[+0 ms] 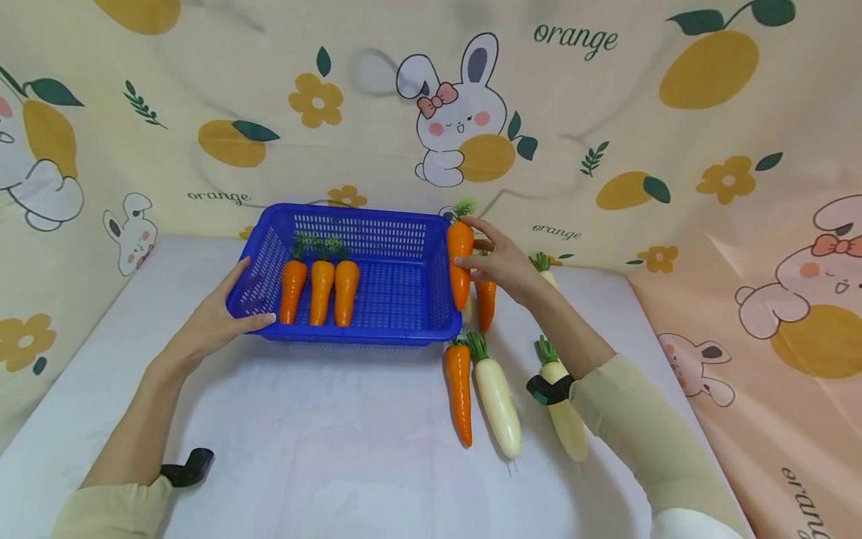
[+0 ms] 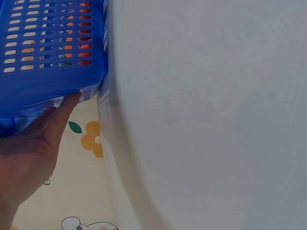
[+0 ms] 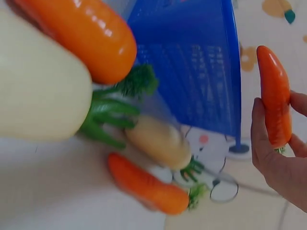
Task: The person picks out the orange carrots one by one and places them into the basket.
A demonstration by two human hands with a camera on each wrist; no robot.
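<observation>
A blue plastic basket (image 1: 397,333) holds several toy carrots (image 1: 322,288) side by side in its left half. My left hand (image 1: 212,318) holds the basket's left end, thumb at the front corner; in the left wrist view the fingers (image 2: 60,117) meet its edge. At the basket's right end, my right hand (image 1: 501,262) pinches another carrot (image 1: 460,262) upright, green top upward, between thumb and fingers. The right wrist view shows this carrot (image 3: 275,100) off the table, beside the basket wall (image 3: 201,81).
Right of the basket lie a carrot (image 1: 459,393), a white radish (image 1: 498,408) and another radish (image 1: 569,430) partly under my right forearm. Behind my right hand are another carrot (image 1: 486,307) and a partly hidden radish (image 1: 547,275). A printed cloth (image 1: 377,165) hangs behind the white table (image 1: 323,442).
</observation>
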